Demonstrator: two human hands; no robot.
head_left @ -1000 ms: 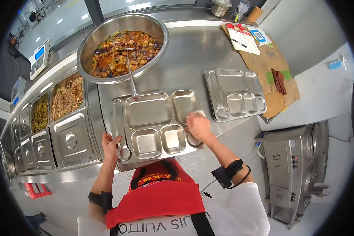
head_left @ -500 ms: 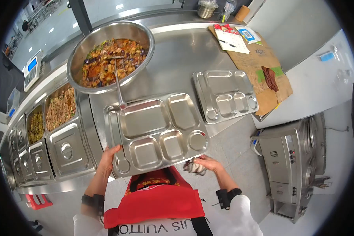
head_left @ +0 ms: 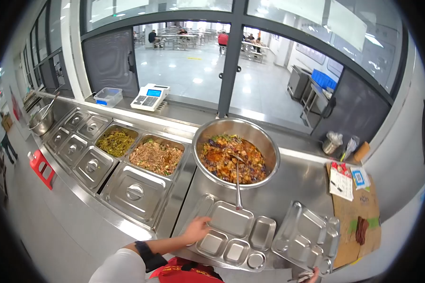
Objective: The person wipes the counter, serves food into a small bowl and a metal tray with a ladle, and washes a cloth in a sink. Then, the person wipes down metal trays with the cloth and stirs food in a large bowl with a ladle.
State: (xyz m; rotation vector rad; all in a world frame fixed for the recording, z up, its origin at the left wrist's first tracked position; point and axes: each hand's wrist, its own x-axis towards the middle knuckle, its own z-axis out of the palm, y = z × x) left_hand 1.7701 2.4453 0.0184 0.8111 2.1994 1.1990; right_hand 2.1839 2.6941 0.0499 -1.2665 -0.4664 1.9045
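Note:
My left hand (head_left: 197,229) lies over the left side of a steel compartment tray (head_left: 231,218), fingers extended and loosely apart, gripping nothing that I can see. At the bottom edge of the view, my right hand (head_left: 312,275) is partly cut off, with a crumpled greyish cloth (head_left: 305,274) in its fingers. Just above it, a second steel tray (head_left: 300,240) sits at an angle to the first; whether the hand grips its near edge is unclear. Behind the first tray stands a big steel bowl (head_left: 273,166) of saucy cooked food, with a ladle (head_left: 238,191) resting in it.
Lidded food pans (head_left: 136,191) and two open pans of food (head_left: 157,155) line the counter's left. A cardboard sheet (head_left: 370,212) with papers lies right. A keypad device (head_left: 150,96) stands by the window frame (head_left: 229,66). A red stool (head_left: 42,170) is below left.
My view has swung upward and left, showing the window and hall. My left hand has moved from the tray's near left edge onto its surface. The second tray now sits tilted, my right hand beside it.

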